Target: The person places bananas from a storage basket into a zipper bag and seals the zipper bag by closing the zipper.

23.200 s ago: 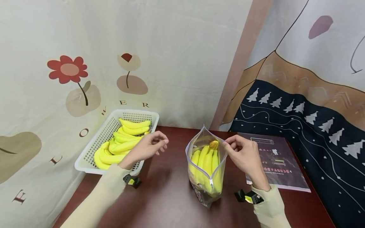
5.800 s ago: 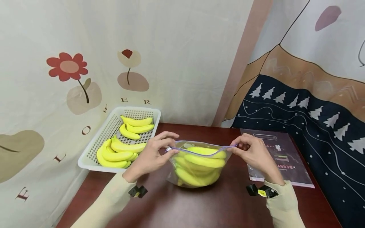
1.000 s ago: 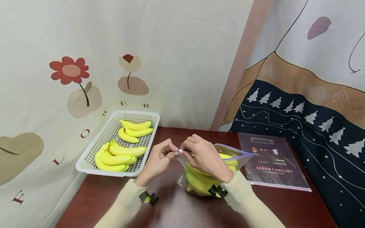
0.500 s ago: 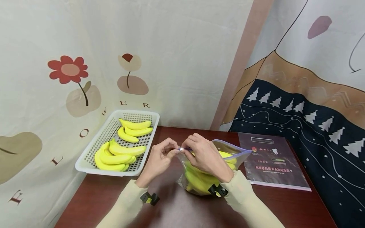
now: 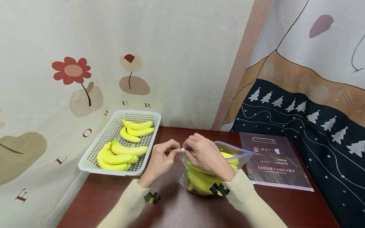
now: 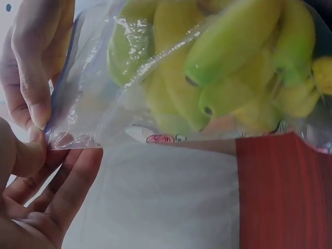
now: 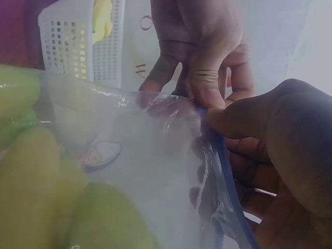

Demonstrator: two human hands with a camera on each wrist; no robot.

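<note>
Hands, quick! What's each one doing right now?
Left hand: closed, pinching the clear bag at its top corner.
Right hand: closed, pinching the same bag close by.

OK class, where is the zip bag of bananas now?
In the head view, the bag of bananas is right of centre, between the white basket and the flat dark bag, left hand and right hand pinching its upper-left corner.

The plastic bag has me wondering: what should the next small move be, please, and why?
Perhaps draw the white slider rightward along the plastic bag with the right hand while the left hand steadies its left end: both hands pinch there, and the bag gapes farther right.
</note>
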